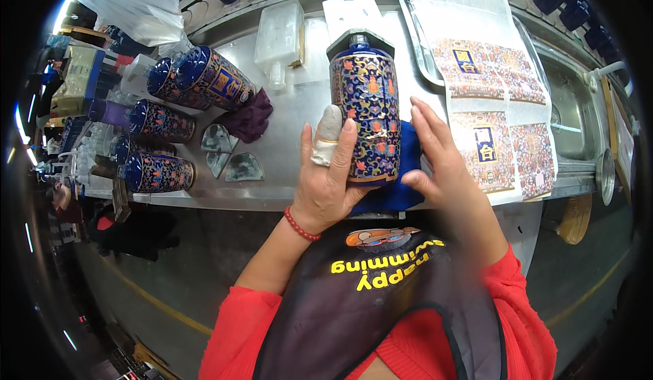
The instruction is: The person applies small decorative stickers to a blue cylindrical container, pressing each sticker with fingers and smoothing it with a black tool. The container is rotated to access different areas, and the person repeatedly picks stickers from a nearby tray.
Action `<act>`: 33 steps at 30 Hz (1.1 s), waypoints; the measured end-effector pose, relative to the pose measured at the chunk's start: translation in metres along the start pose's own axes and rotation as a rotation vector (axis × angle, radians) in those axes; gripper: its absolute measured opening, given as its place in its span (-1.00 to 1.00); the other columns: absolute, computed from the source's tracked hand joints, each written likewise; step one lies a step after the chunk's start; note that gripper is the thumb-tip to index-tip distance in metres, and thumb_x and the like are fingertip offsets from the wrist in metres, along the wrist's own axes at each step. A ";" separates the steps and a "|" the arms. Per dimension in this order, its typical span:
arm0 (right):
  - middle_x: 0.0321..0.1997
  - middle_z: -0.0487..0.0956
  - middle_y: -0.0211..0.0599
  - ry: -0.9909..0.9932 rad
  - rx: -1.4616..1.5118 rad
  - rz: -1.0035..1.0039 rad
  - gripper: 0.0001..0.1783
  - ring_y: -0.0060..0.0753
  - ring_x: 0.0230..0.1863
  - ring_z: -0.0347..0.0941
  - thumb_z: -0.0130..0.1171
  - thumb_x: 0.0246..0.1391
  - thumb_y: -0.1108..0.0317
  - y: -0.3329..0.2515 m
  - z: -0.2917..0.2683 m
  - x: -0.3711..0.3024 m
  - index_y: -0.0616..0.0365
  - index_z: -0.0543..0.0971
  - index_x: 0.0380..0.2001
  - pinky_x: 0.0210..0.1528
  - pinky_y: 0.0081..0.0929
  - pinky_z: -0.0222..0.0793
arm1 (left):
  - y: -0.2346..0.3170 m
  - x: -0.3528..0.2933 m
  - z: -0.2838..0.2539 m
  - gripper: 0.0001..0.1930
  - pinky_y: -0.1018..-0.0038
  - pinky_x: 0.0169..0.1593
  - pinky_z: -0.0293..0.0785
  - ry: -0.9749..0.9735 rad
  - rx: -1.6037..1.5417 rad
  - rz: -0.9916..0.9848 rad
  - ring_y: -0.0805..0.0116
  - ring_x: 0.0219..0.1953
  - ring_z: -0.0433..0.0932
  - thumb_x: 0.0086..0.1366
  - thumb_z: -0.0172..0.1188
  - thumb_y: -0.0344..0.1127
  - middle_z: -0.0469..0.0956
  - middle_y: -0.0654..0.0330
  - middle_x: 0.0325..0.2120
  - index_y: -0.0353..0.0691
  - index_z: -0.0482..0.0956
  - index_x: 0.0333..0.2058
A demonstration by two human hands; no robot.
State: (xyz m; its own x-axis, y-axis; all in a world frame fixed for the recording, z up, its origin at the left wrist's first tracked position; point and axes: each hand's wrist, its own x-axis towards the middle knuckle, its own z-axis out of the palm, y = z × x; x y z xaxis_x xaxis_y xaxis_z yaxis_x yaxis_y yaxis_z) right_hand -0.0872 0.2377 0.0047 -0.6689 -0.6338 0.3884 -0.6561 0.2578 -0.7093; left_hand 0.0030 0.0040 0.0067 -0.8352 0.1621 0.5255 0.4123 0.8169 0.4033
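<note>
A dark blue bottle (367, 118) with a colourful floral pattern lies in front of me, its neck pointing away. My left hand (323, 176) rests against its lower left side, fingers stretched out and apart, the thumb near its base. One finger wears a grey cover with white wrapping at its root. To the right of the bottle, my right hand (442, 159) is open with nothing in it, fingers spread and slightly apart from the bottle. Part of a blue cloth (410, 152) shows beneath the bottle. Patterned label sheets (476, 105) lie to the right of that hand.
Several patterned bottles (160, 171) lie at the left, near a purple cloth (248, 118) and flat dark pieces (243, 167). A clear rectangular container (279, 33) is farther back. A metal tray (416, 40) sits partly under the sheets. At the right is a sink (571, 118).
</note>
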 end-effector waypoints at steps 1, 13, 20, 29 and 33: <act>0.50 0.18 0.21 0.003 -0.024 -0.047 -0.08 0.26 0.38 0.27 0.36 0.14 -0.01 -0.002 0.002 -0.005 0.31 0.28 0.41 0.40 -0.04 0.23 | -0.003 0.000 0.001 0.01 -0.21 0.45 -0.10 0.004 -0.031 -0.018 -0.18 0.43 0.26 0.21 0.43 0.00 0.33 -0.22 0.35 -0.39 0.10 0.46; 0.45 0.28 0.13 0.065 -0.147 -0.120 -0.21 0.22 0.37 0.31 0.43 -0.02 0.38 -0.011 0.024 -0.022 0.08 0.45 0.34 0.34 -0.01 0.31 | 0.002 -0.012 0.003 -0.43 -0.03 0.50 -0.08 0.047 0.091 0.078 -0.08 0.36 0.38 0.15 0.39 -0.39 0.56 0.01 0.20 0.11 0.64 0.19; 0.45 0.29 0.13 0.078 -0.130 -0.132 -0.22 0.21 0.37 0.32 0.42 -0.02 0.39 -0.009 0.026 -0.022 0.10 0.46 0.33 0.34 0.00 0.31 | 0.001 -0.011 0.002 -0.56 0.00 0.51 -0.08 0.074 0.180 0.189 -0.03 0.35 0.40 0.23 0.32 -0.35 0.59 0.05 0.17 0.10 0.69 0.11; 0.45 0.28 0.15 0.082 -0.096 -0.129 -0.20 0.21 0.35 0.34 0.43 -0.04 0.41 -0.010 0.027 -0.022 0.11 0.45 0.34 0.32 -0.01 0.33 | 0.007 -0.013 -0.008 -0.38 -0.07 0.53 -0.28 0.026 -0.010 0.078 -0.14 0.41 0.30 0.44 0.11 0.14 0.50 -0.07 0.25 -0.20 0.51 0.27; 0.45 0.28 0.17 0.081 -0.092 -0.135 -0.19 0.22 0.35 0.34 0.43 -0.05 0.43 -0.010 0.028 -0.022 0.13 0.44 0.34 0.31 0.00 0.34 | 0.006 -0.014 -0.009 -0.39 -0.09 0.53 -0.31 -0.038 0.094 0.122 -0.10 0.42 0.28 0.44 0.10 0.15 0.50 -0.03 0.25 -0.15 0.53 0.26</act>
State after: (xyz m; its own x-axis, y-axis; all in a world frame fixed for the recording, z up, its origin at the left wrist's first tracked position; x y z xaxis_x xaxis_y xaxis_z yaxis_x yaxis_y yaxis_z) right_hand -0.0564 0.2292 -0.0135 -0.5961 -0.6070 0.5255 -0.7686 0.2420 -0.5922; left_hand 0.0207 0.0015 0.0079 -0.7950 0.2824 0.5368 0.4771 0.8377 0.2659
